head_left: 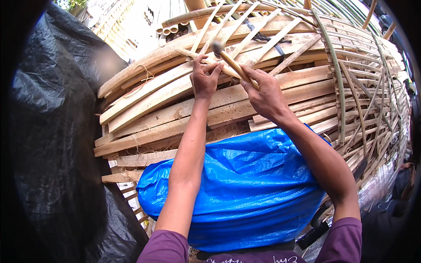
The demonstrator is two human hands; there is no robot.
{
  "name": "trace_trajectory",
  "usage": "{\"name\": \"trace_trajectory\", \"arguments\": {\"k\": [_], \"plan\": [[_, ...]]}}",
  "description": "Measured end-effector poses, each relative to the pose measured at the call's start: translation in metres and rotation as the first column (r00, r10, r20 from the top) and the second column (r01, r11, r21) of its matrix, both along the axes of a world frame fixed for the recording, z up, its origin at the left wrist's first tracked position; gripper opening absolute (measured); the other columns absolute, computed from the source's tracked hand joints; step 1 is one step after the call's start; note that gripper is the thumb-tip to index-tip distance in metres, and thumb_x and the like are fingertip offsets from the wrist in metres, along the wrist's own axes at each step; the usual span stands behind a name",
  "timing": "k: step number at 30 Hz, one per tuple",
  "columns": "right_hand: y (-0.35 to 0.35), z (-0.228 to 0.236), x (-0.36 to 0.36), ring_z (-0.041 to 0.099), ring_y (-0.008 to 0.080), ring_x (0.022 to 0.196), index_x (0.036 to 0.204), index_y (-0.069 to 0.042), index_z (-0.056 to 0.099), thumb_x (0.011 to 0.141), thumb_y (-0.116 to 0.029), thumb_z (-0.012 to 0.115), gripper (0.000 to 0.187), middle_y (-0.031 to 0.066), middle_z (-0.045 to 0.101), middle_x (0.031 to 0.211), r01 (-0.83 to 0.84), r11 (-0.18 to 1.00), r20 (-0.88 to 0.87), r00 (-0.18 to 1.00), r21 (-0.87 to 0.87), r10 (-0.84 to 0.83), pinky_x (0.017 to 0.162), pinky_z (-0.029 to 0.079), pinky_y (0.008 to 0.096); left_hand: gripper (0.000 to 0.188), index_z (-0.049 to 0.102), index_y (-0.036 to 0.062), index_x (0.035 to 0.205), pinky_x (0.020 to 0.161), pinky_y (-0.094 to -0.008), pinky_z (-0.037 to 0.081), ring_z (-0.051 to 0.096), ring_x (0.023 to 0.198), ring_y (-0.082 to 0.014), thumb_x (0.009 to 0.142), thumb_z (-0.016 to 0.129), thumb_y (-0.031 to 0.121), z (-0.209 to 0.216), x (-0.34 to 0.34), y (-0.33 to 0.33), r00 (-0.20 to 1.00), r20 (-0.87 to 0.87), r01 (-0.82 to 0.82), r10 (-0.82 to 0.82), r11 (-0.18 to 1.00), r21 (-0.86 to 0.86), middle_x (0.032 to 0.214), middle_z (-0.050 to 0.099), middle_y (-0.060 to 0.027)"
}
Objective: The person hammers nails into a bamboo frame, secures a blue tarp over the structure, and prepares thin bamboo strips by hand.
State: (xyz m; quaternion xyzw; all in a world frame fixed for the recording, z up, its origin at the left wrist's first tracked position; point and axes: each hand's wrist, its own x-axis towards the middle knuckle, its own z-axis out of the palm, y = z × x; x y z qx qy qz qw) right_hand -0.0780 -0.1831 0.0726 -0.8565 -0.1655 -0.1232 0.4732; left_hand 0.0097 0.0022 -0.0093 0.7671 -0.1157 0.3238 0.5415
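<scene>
My right hand (265, 90) is closed around the wooden handle of a hammer (235, 66). The hammer slants up and to the left, its blurred head close above my left hand's fingertips. My left hand (205, 79) is pinched at a thin wooden strip (188, 53), with thumb and fingertips together. Whatever sits between those fingertips is too small to make out. The strip lies across the ends of several slanted wooden slats (250, 37). Beneath them run long, pale wooden planks (175, 118), stacked side by side.
A blue tarp (254, 188) covers the near part of the stack, under my forearms. Black plastic sheeting (52, 118) hangs at the left. Bamboo lattice (368, 87) curves along the right, and cut bamboo poles (166, 30) lie behind. Black cord (267, 39) is tied among the slats.
</scene>
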Motion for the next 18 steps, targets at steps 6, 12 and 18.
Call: {"name": "trace_trajectory", "arguments": {"k": [6,12,18], "plan": [[0.007,0.017,-0.007,0.065,0.0372,0.084,0.125,-0.001,0.058,0.088,-0.003,0.057,0.037,0.0242,0.065,0.094,-0.049,0.987,0.153,0.988,0.156,0.025,0.075,0.051,0.0409,0.053,0.047,0.0048,0.117,0.076,-0.026,0.052,0.069,0.08,-0.0141,0.079,0.081,0.015,0.008,-0.008,0.0,1.0,-0.012,-0.026,0.026,1.0,0.0,0.085,0.074,-0.0131],[0.01,0.024,-0.009,0.064,0.0413,0.086,0.123,-0.001,0.058,0.089,-0.004,0.055,0.034,0.0271,0.064,0.094,-0.054,0.978,0.097,0.995,0.2,0.035,0.074,0.05,0.0453,0.053,0.046,0.0057,0.118,0.077,-0.0264,0.051,0.068,0.082,-0.0143,0.079,0.081,0.016,0.003,-0.001,0.003,0.999,-0.047,0.003,-0.005,0.999,-0.041,0.085,0.074,-0.0116],[0.004,0.005,-0.006,0.064,0.042,0.087,0.123,0.0,0.057,0.092,-0.009,0.056,0.033,0.0278,0.064,0.095,-0.034,0.999,0.003,0.999,-0.041,0.034,0.075,0.05,0.0457,0.055,0.045,0.0061,0.119,0.076,-0.0258,0.05,0.068,0.082,-0.0136,0.079,0.081,0.017,0.003,-0.009,-0.001,1.0,-0.01,0.014,-0.014,1.0,-0.015,0.084,0.074,-0.0115]]}}
